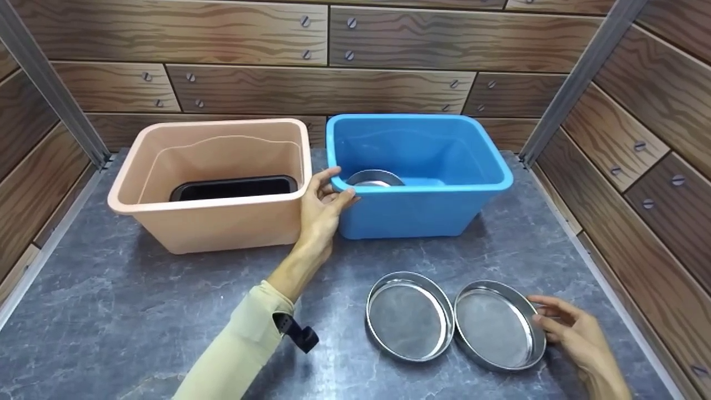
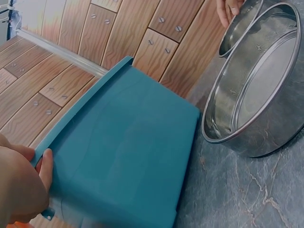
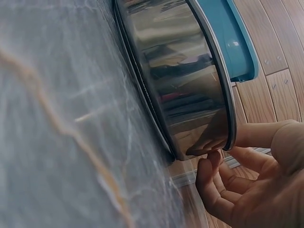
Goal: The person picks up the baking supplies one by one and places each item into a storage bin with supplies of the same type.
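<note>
My left hand (image 1: 322, 214) grips the near left corner of the blue bin's rim (image 1: 422, 189), its thumb outside; the left wrist view shows this from the side. Inside that bin a round metal sieve (image 1: 375, 176) is partly hidden by the front wall. Two more shallow, round metal sieves lie side by side on the table: a left sieve (image 1: 410, 319) and a right sieve (image 1: 493, 328). At the right edge of the right sieve, my right hand (image 1: 575, 336) pinches the rim; in the right wrist view, its fingers touch the outer wall (image 3: 183, 76).
A peach bin (image 1: 222, 225) stands left of the blue one, with a black tray-like object (image 1: 236, 188) inside. Wood-patterned panels (image 1: 266, 89) enclose the back and sides. The tabletop (image 1: 139, 316) is dark grey with a marbled pattern.
</note>
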Demonstrator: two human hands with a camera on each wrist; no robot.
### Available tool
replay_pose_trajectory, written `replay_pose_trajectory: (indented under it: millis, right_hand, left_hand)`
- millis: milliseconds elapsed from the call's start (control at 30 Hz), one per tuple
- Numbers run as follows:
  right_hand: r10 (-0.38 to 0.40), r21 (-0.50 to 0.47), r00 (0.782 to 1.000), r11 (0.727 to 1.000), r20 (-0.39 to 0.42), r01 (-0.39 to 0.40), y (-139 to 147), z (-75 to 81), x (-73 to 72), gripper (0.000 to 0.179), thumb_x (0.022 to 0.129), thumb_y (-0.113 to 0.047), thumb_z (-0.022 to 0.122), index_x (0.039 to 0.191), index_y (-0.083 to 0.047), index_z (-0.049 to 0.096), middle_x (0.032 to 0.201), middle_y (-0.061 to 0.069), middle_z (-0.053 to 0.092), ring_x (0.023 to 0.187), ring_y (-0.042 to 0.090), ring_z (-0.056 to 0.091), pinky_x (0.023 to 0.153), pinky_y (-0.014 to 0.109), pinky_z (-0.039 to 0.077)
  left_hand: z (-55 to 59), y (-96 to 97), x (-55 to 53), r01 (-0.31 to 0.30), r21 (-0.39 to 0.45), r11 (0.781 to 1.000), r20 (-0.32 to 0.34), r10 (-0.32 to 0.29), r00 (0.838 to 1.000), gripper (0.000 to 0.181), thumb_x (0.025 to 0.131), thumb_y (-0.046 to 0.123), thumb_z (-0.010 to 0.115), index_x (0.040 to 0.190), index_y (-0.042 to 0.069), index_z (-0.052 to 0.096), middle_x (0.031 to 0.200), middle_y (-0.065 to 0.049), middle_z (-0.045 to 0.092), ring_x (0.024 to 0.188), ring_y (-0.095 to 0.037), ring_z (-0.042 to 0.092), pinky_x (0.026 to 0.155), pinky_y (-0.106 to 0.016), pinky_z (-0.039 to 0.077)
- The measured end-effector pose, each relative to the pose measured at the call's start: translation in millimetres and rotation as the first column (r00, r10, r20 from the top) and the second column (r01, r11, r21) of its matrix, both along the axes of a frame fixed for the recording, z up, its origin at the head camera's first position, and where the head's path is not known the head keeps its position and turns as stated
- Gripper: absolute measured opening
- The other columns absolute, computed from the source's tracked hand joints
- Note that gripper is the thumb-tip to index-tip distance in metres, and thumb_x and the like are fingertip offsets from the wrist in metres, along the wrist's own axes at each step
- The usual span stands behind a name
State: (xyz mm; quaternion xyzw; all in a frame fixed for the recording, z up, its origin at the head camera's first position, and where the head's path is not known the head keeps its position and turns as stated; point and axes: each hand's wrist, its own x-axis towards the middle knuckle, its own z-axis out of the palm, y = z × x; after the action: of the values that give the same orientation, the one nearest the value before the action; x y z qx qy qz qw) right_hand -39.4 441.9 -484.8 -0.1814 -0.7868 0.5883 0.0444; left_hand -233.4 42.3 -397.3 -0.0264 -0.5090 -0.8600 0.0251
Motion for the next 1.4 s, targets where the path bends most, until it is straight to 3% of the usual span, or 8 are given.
replay_pose_trajectory:
  millis: [200,333,667,1100,1400]
  right_hand:
    - [-0.036,-0.049,0.999,0.998,0.028,0.037,-6,-8.8,1.2,0.031,0.091,0.009,0.071,0.117,-0.005,0.077,0.087,-0.001,0.067,0.072,0.008,0.061,0.052,0.016,0.055]
    - [-0.037,-0.057,0.999,0.998,0.040,0.039,-14,-13.7,-0.9,0.033,0.090,0.012,0.069,0.121,0.001,0.074,0.086,0.002,0.068,0.073,0.010,0.064,0.054,0.020,0.058]
    - [-0.013,-0.021,1.000,1.000,0.020,0.013,-10,-10.2,3.4,0.032,0.092,0.010,0.068,0.123,0.005,0.071,0.087,0.002,0.066,0.075,0.010,0.064,0.056,0.022,0.061]
    - [-0.010,-0.083,0.999,0.997,-0.048,0.006,-2,3.0,0.5,0.030,0.093,0.011,0.066,0.117,-0.005,0.075,0.084,0.001,0.067,0.065,0.007,0.059,0.051,0.018,0.054]
    - [-0.024,-0.175,0.988,0.985,-0.152,-0.003,-1,12.2,5.8,0.029,0.092,0.012,0.069,0.116,-0.005,0.075,0.087,0.005,0.067,0.066,0.013,0.066,0.056,0.024,0.063]
  left_hand:
    - [0.3,-3.5,-0.6,0.017,-0.018,1.000,0.001,-0.017,1.000,0.048,0.093,-0.016,0.066,0.138,-0.003,0.055,0.103,-0.011,0.052,0.083,-0.015,0.060,0.089,-0.034,0.066]
    - [0.6,-8.7,-1.0,0.003,-0.036,0.999,0.004,-0.003,1.000,0.049,0.092,-0.017,0.067,0.137,-0.003,0.056,0.102,-0.011,0.052,0.083,-0.015,0.060,0.087,-0.034,0.067]
    - [-5.2,-8.2,0.2,0.022,-0.044,0.999,-0.025,-0.023,0.999,0.050,0.093,-0.016,0.067,0.139,-0.003,0.054,0.102,-0.011,0.053,0.082,-0.014,0.061,0.089,-0.034,0.066]
    - [-6.2,-6.8,-4.6,0.033,-0.074,0.997,-0.060,-0.037,0.998,0.053,0.092,-0.015,0.068,0.141,-0.003,0.053,0.101,-0.012,0.055,0.083,-0.016,0.064,0.088,-0.034,0.066]
    - [-7.8,-4.5,-4.7,0.042,-0.078,0.996,-0.096,-0.049,0.994,0.053,0.092,-0.016,0.067,0.141,-0.005,0.052,0.101,-0.011,0.055,0.084,-0.016,0.065,0.088,-0.035,0.067]
